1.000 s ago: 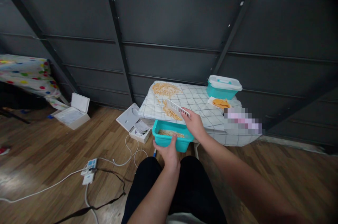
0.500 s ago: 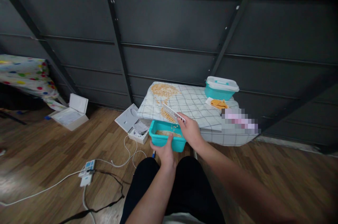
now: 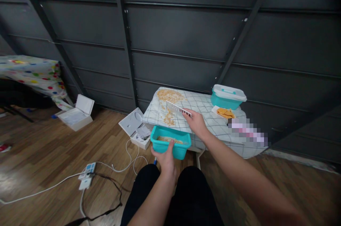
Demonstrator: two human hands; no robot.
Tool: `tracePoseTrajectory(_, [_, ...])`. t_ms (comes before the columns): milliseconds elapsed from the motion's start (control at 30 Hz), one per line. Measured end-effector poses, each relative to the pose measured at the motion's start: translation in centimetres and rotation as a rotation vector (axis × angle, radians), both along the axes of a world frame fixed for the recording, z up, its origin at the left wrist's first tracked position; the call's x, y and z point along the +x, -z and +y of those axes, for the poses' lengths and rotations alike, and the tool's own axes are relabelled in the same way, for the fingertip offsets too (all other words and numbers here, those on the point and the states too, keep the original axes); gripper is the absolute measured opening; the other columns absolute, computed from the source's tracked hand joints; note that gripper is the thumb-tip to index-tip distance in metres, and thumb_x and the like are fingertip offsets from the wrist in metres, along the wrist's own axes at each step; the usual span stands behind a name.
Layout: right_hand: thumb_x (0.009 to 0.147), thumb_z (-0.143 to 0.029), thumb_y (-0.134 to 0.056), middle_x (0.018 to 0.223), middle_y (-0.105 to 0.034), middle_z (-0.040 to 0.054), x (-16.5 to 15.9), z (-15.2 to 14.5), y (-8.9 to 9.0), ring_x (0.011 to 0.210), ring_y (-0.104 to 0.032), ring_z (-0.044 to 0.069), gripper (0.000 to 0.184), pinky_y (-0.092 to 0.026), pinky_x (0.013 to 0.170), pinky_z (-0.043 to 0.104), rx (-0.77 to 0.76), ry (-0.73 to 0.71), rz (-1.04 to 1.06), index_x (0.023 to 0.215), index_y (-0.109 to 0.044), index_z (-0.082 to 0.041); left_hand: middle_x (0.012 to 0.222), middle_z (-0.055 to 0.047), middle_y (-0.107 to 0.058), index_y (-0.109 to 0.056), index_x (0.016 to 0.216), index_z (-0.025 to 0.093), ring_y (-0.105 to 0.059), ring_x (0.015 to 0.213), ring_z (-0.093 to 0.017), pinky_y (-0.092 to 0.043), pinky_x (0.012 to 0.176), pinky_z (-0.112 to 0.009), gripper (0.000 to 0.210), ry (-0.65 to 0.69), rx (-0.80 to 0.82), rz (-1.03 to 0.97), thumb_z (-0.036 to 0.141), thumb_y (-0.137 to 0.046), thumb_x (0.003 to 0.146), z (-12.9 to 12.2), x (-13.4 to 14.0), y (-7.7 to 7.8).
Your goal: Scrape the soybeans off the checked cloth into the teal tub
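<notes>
Apparently part-done: small pale-yellow grains (image 3: 162, 138) lie inside an open, rectangular teal plastic bin (image 3: 181, 152), its near wall clamped by the fingers of the left hand (image 3: 166, 158). Fingers of the right hand (image 3: 197, 123) pinch a white slotted plastic strip (image 3: 174, 107); leftward of them, a smaller patch (image 3: 168, 117) and, beyond, a larger patch (image 3: 168, 95) remain on the white-checked, cloth-covered tabletop (image 3: 198, 100).

Makeshift indoor workroom: dark metal-framed wall (image 3: 176, 29), plank floor (image 3: 39, 158), cloth-covered table (image 3: 198, 100), power strip (image 3: 87, 175)
</notes>
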State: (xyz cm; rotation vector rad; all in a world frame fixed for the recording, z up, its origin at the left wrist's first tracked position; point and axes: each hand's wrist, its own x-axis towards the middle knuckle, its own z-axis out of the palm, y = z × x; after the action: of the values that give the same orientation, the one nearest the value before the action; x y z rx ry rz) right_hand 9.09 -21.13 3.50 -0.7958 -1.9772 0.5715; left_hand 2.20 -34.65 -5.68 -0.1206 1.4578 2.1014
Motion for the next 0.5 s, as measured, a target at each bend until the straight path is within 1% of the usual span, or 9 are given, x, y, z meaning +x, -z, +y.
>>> tracePoseTrajectory(67, [0.084,-0.03,-0.058,0.107,-0.073,0.0069,-1.5,3.3,-0.1,0.103,-0.066,0.024,0.027,-0.047,0.096,0.039,0.01,-0.04,0.013,0.103,-0.074,-0.02,0.128,-0.013,-0.058,-0.023,0.142,0.025,-0.064,0.106,-0.023,-0.052,0.091,-0.039,0.105,0.007,-0.024,0.001,0.029,-0.088,0.06,-0.1,-0.4,0.1])
tracePoseTrajectory(133, [0.082,-0.028,-0.059,0.105,-0.074,0.0068,-3.3,6.3,0.1,0.103,-0.066,0.025,0.025,-0.046,0.097,0.041,-0.014,-0.053,0.046,0.099,-0.075,-0.02,0.127,-0.014,-0.059,-0.025,0.141,0.023,-0.064,0.106,-0.024,-0.053,0.091,-0.039,0.103,0.014,-0.063,-0.001,0.028,-0.088,0.06,-0.2,-0.8,0.0])
tracePoseTrajectory(233, [0.078,-0.027,-0.062,0.1,-0.075,0.0066,-6.0,9.9,0.4,0.097,-0.067,0.024,0.024,-0.047,0.094,0.042,-0.14,-0.066,0.105,0.098,-0.074,-0.019,0.123,-0.014,-0.06,-0.028,0.14,0.022,-0.065,0.103,-0.024,-0.053,0.089,-0.038,0.099,0.037,-0.079,-0.022,0.029,-0.088,0.061,-0.5,-1.2,-0.1])
tracePoseTrajectory(333, [0.074,-0.026,-0.065,0.094,-0.075,0.0068,-8.3,12.3,0.8,0.087,-0.068,0.022,0.026,-0.051,0.087,0.04,-0.216,-0.094,0.122,0.096,-0.074,-0.016,0.12,-0.013,-0.061,-0.026,0.142,0.023,-0.066,0.1,-0.024,-0.054,0.087,-0.039,0.102,0.061,-0.092,-0.041,0.031,-0.087,0.061,-0.6,-1.5,0.2])
tracePoseTrajectory(400, [0.073,-0.028,-0.065,0.092,-0.075,0.0059,-9.5,13.5,1.1,0.083,-0.068,0.021,0.028,-0.053,0.082,0.037,-0.229,-0.112,0.124,0.098,-0.072,-0.016,0.12,-0.013,-0.061,-0.025,0.143,0.023,-0.066,0.1,-0.024,-0.054,0.088,-0.039,0.102,0.068,-0.118,-0.049,0.03,-0.087,0.062,-0.6,-1.8,0.4])
tracePoseTrajectory(500, [0.074,-0.03,-0.064,0.09,-0.074,0.0044,-10.8,15.0,1.7,0.081,-0.068,0.02,0.029,-0.054,0.077,0.035,-0.245,-0.12,0.126,0.099,-0.07,-0.017,0.122,-0.014,-0.06,-0.024,0.144,0.022,-0.066,0.102,-0.024,-0.053,0.09,-0.038,0.099,0.075,-0.107,-0.073,0.028,-0.085,0.065,-0.4,-2.3,0.7])
